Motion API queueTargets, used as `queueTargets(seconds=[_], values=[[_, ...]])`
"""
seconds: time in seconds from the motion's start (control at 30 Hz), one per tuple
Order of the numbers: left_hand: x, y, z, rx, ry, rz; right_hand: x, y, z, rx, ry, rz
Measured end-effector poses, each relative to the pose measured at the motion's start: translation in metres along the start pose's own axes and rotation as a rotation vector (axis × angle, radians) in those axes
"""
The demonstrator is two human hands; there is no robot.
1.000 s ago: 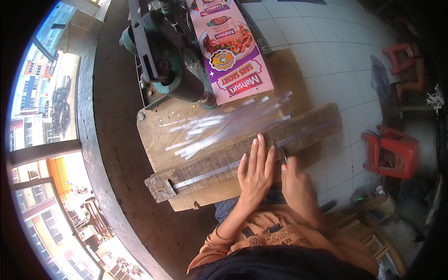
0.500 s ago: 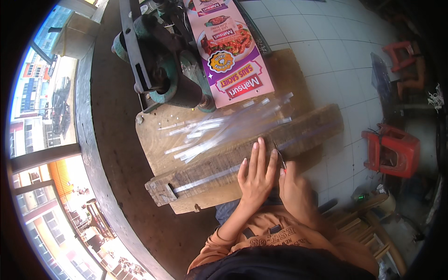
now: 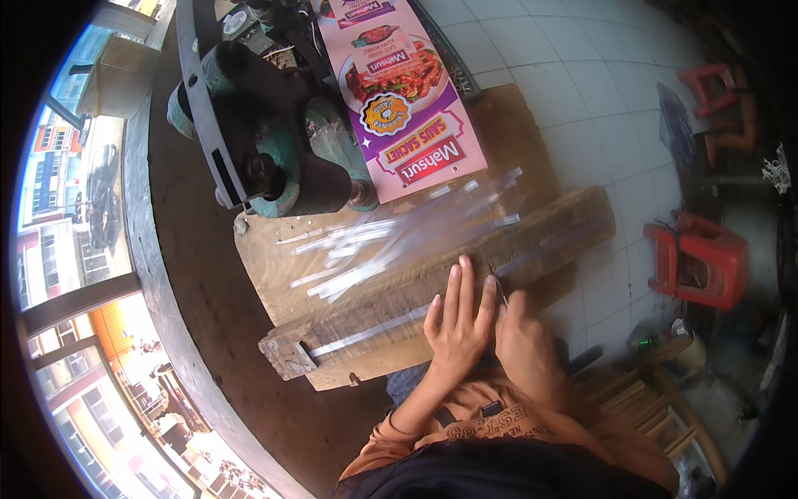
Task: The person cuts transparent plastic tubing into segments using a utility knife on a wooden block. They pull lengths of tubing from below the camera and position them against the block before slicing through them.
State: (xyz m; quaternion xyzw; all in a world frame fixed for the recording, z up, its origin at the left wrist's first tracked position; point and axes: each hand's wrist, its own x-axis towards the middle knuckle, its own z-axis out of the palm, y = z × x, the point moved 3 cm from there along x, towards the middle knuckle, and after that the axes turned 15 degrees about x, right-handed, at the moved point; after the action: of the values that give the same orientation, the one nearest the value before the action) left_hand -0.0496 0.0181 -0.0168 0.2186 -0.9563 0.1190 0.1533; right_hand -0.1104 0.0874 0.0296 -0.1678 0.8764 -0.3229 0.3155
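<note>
Beam (image 3: 416,292) and tabletop (image 3: 278,283) lower in view, floor (image 3: 582,116) apparently tiled.

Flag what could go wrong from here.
1. The right hand holds a blade close beside the left hand; a slip could nick a finger.
2. The left hand lies flat over the strip on the block; with too little pressure, the strip might shift.
3. The block's ends jut past the board; a hard push there might tip it.
</note>
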Motion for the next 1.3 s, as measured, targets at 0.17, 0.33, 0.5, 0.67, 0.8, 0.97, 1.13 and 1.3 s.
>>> queueTargets(seconds=[0.17,0.33,0.5,0.67,0.8,0.97,1.13,1.3], values=[[-0.004,-0.001,0.001,-0.006,-0.028,-0.03,0.001,-0.004,0.005,-0.06,-0.025,0.0],[0.0,-0.002,-0.003,0.068,-0.063,-0.03,0.002,-0.002,0.008,-0.117,-0.008,-0.062],[0.001,-0.001,-0.004,0.064,-0.062,-0.022,0.004,0.0,0.009,-0.177,-0.016,-0.095],[0.003,-0.003,-0.004,0.086,-0.045,-0.025,0.007,-0.001,0.009,-0.126,-0.047,-0.079],[0.005,-0.002,-0.009,0.059,-0.057,-0.012,0.007,0.001,0.009,-0.152,-0.022,-0.09],[0.0,-0.005,-0.007,0.08,-0.057,-0.034,0.01,0.009,0.019,-0.138,0.048,-0.189],[-0.001,-0.006,-0.009,-0.118,-0.102,-0.059,0.006,0.009,0.014,-0.095,0.062,-0.21],[0.003,-0.022,-0.022,-0.437,-0.123,-0.07,0.001,0.016,-0.004,0.109,0.037,-0.132]])
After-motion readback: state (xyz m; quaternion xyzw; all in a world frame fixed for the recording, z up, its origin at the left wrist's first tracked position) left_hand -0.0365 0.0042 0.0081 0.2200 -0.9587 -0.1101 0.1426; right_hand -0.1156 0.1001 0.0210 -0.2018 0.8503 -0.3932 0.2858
